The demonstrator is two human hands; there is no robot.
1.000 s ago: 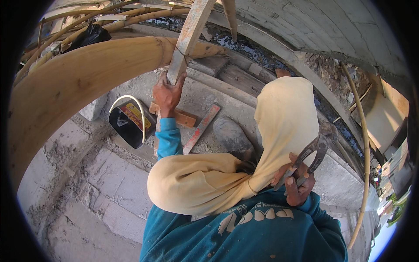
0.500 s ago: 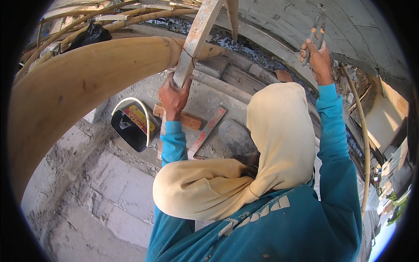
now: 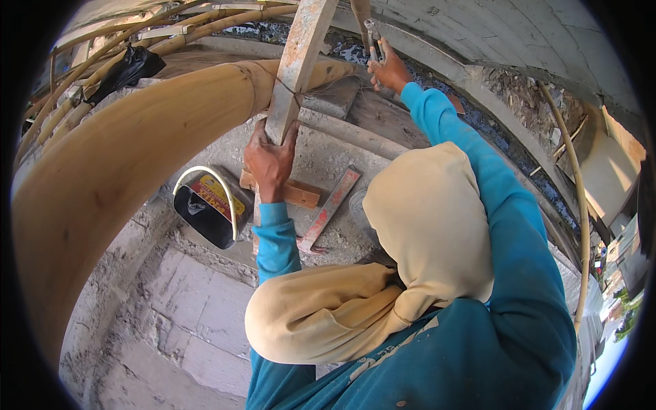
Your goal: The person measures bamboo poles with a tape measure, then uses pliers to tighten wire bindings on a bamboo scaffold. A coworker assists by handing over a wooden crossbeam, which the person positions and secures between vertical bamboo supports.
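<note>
My left hand (image 3: 270,160) is closed around the lower end of a squared, weathered post (image 3: 301,55), thumb on one side and fingers on the other. The post crosses a thick bamboo pole (image 3: 157,113), and a thin dark wire (image 3: 285,86) is looped round it at the crossing. My right hand (image 3: 391,71) grips a pair of pincers (image 3: 373,42) by its handles, jaws upward. The pincers are to the right of the post and apart from it, near a thinner upright bamboo pole (image 3: 360,12).
Below the post are a black bucket (image 3: 205,212) with a white handle, a brown wood block (image 3: 301,194) and a worn red-and-grey bar (image 3: 333,208). Bamboo poles and a black plastic bag (image 3: 133,68) lie at the far left. A grey block wall (image 3: 478,41) rises at far right.
My right hand has swung left with the pincers, from beside the wall toward the post. My left hand keeps its hold on the post. The view has shifted slightly.
</note>
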